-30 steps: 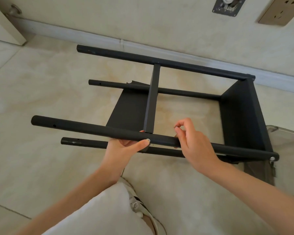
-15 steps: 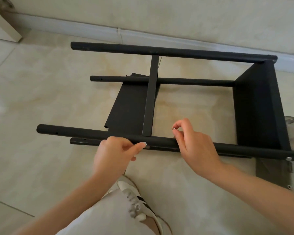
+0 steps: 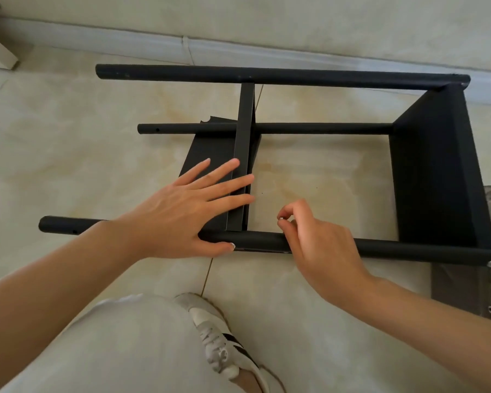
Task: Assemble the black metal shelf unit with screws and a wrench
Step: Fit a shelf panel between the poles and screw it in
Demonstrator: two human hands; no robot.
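**Shelf frame lying on its side on the floor**

The black metal shelf unit (image 3: 434, 177), matte and powder-coated, lies on glossy beige floor tiles (image 3: 68, 165) near the baseboard, long axis running left to right. Four round tubular posts are visible; two flat shelf panels join them, one at the right end, one mid-length. The left hand (image 3: 187, 205), fingers straight and spread, rests on the middle panel (image 3: 243, 165). The right hand (image 3: 321, 239) pinches a small silvery screw (image 3: 281, 219) above the nearest post (image 3: 408, 248).

no readable text, labels, brands or numbers on anything shown
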